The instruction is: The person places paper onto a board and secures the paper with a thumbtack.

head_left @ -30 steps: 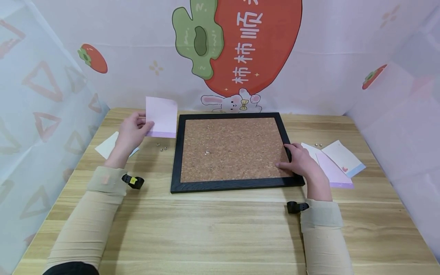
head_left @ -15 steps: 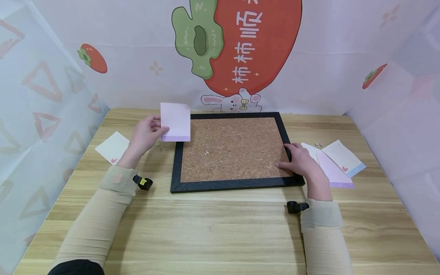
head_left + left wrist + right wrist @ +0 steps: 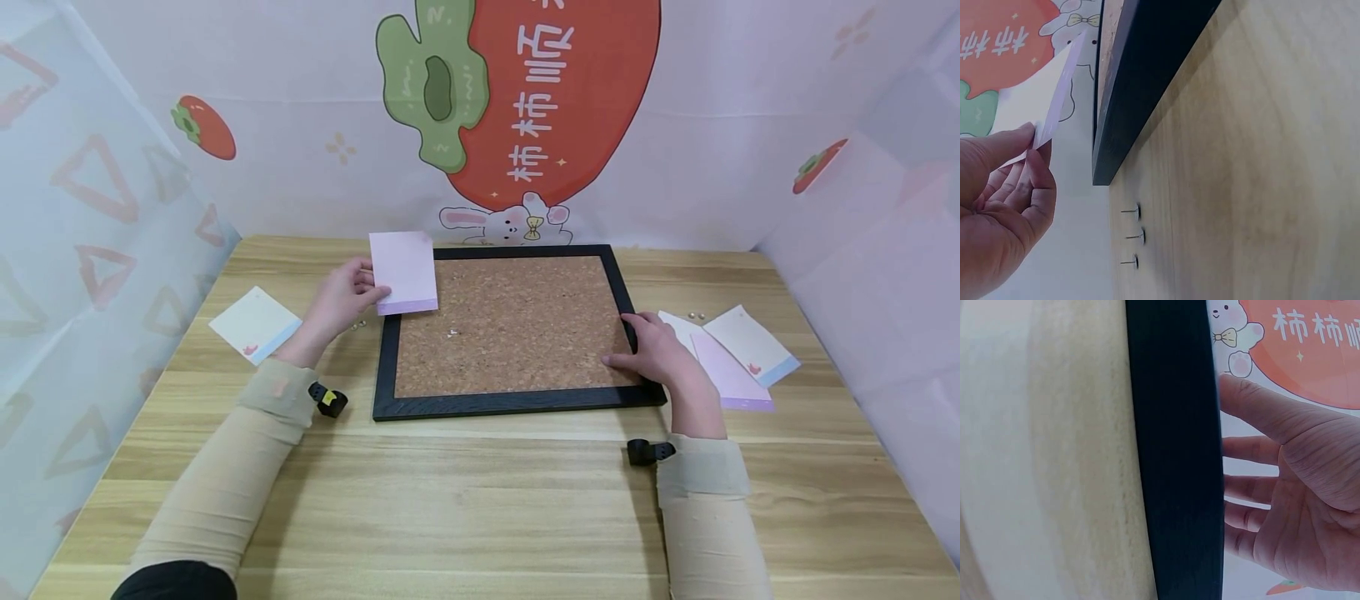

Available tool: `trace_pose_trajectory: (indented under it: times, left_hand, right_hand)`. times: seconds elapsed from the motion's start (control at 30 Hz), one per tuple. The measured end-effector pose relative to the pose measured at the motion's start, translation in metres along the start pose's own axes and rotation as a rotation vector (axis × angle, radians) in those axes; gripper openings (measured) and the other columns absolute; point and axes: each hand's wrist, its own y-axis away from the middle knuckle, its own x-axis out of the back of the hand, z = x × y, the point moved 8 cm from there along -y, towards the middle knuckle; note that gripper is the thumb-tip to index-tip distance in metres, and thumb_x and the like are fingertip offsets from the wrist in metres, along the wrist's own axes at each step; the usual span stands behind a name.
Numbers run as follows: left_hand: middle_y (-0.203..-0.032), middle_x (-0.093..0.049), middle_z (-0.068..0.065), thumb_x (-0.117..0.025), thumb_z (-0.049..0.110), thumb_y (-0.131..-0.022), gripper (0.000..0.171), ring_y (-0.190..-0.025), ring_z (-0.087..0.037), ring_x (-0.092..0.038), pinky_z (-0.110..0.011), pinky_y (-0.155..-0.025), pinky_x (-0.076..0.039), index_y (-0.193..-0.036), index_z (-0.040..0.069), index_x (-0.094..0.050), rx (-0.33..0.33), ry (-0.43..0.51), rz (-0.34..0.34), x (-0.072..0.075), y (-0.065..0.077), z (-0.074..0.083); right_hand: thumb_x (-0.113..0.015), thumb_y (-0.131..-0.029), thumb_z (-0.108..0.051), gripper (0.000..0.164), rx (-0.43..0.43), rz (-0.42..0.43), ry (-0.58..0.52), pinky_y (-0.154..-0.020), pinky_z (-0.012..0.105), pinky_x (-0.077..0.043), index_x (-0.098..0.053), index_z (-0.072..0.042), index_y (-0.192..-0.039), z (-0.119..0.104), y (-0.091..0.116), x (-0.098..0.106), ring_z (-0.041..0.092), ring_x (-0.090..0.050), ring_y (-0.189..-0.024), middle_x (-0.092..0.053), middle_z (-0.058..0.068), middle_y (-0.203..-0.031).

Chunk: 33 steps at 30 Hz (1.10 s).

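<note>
My left hand [image 3: 339,304] pinches a pale pink-purple note sheet [image 3: 405,268] between thumb and fingers. The sheet, with its darker purple bottom strip, is raised over the upper left corner of a black-framed cork board [image 3: 517,325]. In the left wrist view, the thumb lies on one face of the note [image 3: 1035,97]. At the board's right side, my right hand [image 3: 654,346] rests with fingers spread, its thumb over the cork. The right wrist view has the board's black frame [image 3: 1179,456] hiding those fingertips. Several pushpins [image 3: 1138,236] lie left of the board, pins sideways in that view.
A white note with a blue strip [image 3: 255,323] lies left on the wooden table [image 3: 465,500]. To the right, another white note [image 3: 752,346] overlaps a purple note [image 3: 723,371] and a further white sheet. Small pins [image 3: 696,316] lie behind them. A printed cloth backdrop [image 3: 697,167] stands behind.
My left hand has carried the pink-purple note rightward and slightly down, from beside the board to over its upper left corner. My right hand stays in place.
</note>
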Motion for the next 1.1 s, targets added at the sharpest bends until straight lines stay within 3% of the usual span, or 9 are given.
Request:
trace_pose_trajectory:
  times: [0.47, 1.1]
  left_hand:
    - [-0.121, -0.062, -0.024, -0.061, 0.016, -0.1, 0.045, -0.111, -0.036, -0.062, -0.045, -0.096, -0.051, -0.137, -0.004, -0.046, -0.011, -0.013, -0.082, -0.022, -0.008, 0.006]
    - [-0.122, -0.058, -0.021, -0.062, 0.015, -0.099, 0.045, -0.113, -0.034, -0.058, -0.049, -0.098, -0.049, -0.136, -0.002, -0.043, -0.009, -0.093, -0.084, -0.038, -0.012, 0.011]
  right_hand:
    - [-0.072, -0.091, -0.035, 0.085, -0.01, -0.011, -0.003, -0.114, 0.065, -0.031, -0.03, 0.007, -0.152, 0.001, -0.001, -0.002, 0.056, -0.03, -0.138, -0.025, 0.038, -0.154]
    - [-0.071, -0.091, -0.036, 0.086, -0.011, -0.013, 0.006, -0.113, 0.065, -0.031, -0.029, 0.007, -0.152, 0.001, -0.001, -0.001, 0.056, -0.029, -0.138, -0.025, 0.038, -0.154]
